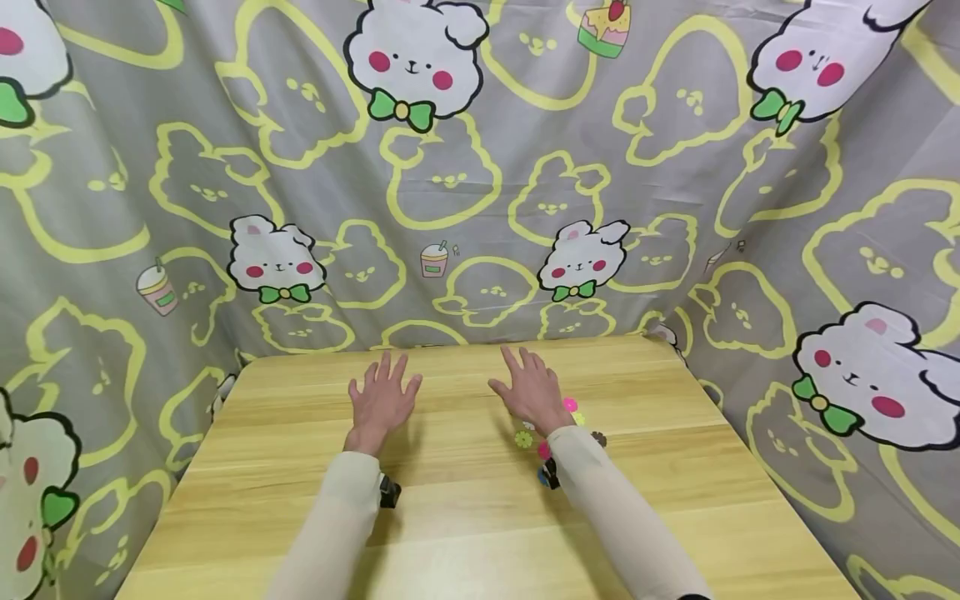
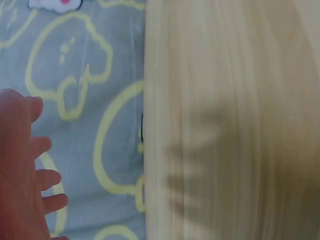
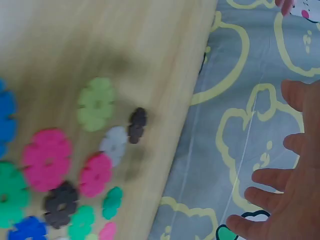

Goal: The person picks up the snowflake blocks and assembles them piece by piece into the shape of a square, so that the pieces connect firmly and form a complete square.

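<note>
My left hand (image 1: 381, 402) is held over the left half of the wooden table (image 1: 450, 517), fingers spread and nothing in them. In the left wrist view the left hand (image 2: 20, 170) shows at the edge, its shadow on the wood. My right hand (image 1: 534, 393) reaches forward on the right, also with fingers spread and empty. Beneath its wrist lie several flat, flower-shaped plastic discs with notched rims, partly hidden by the forearm. The right wrist view shows a pink disc (image 3: 47, 160), a light green disc (image 3: 96, 104), a grey-white disc (image 3: 114, 145) and a dark brown disc (image 3: 61, 204).
A grey curtain (image 1: 450, 308) with rabbit prints surrounds the table's back and sides. More discs, including a blue disc (image 3: 6, 117) and a green disc (image 3: 11, 195), run off the right wrist view's left edge. Each wrist wears a black camera (image 1: 389, 492).
</note>
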Motion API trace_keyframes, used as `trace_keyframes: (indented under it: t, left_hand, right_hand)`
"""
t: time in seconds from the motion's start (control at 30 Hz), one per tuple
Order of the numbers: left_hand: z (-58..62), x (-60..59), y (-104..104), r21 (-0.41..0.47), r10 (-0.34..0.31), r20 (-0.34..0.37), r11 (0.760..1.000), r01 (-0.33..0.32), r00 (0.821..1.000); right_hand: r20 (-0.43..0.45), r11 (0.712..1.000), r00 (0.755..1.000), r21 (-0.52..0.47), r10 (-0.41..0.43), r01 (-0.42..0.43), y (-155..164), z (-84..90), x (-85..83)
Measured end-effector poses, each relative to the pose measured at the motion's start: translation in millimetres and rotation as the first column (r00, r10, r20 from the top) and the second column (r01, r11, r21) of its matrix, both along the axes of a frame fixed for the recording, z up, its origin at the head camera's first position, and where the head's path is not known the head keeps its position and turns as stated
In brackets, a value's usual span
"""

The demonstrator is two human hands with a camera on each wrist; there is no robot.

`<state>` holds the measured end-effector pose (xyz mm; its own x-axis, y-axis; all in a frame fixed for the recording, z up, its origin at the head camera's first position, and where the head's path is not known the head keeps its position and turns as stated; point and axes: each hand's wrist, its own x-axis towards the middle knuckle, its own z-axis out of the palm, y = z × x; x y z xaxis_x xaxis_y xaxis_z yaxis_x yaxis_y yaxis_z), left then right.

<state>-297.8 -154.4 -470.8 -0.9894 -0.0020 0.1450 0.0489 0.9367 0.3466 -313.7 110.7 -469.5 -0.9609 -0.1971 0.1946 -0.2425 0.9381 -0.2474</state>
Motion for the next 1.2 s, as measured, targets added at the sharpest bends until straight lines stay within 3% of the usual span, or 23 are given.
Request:
trace_keyframes:
  t: [0.27,0.47,0.57,0.73,0.83,0.93,1.07,1.2]
  left_hand:
    - [-9.6,13.1,39.9,-0.017,-0.122,-0.005,0.992,0.122,0.993]
    - [-22.2,17.6,69.2,-0.046,-0.209,0.052,0.976,0.211,0.977]
    - [-31.0,20.3,85.4,-0.085,-0.294,0.104,0.949,0.303,0.95]
    - [-49.0,23.4,110.4,-0.177,-0.434,0.16,0.871,0.458,0.887]
    - [-57.0,24.1,120.9,-0.231,-0.488,0.172,0.824,0.517,0.856]
    - [-60.0,25.2,126.2,-0.286,-0.518,0.177,0.786,0.547,0.837]
    - [-60.9,26.6,128.0,-0.326,-0.535,0.144,0.769,0.55,0.833]
    - [-60.9,24.3,126.2,-0.301,-0.551,0.062,0.785,0.542,0.832]
  right_hand:
    - [0.019,0.999,1.0,0.042,-0.007,0.006,28.8,-20.8,33.6]
    - [0.004,0.997,0.999,0.06,-0.041,0.041,52.9,-39.8,61.3]
    - [0.008,0.995,0.998,0.081,-0.057,0.056,62.9,-49.2,73.9]
    - [0.027,0.992,0.998,0.112,-0.065,0.062,72.0,-59.0,89.1]
    - [0.032,0.992,0.999,0.123,-0.038,0.034,72.9,-61.2,94.2]
    - [0.033,0.992,0.999,0.126,0.002,-0.007,71.8,-62.3,97.2]
    - [0.033,0.991,0.998,0.127,0.047,-0.051,70.6,-63.4,99.7]
    - [0.052,0.99,0.997,0.126,0.062,-0.068,68.3,-62.6,100.1]
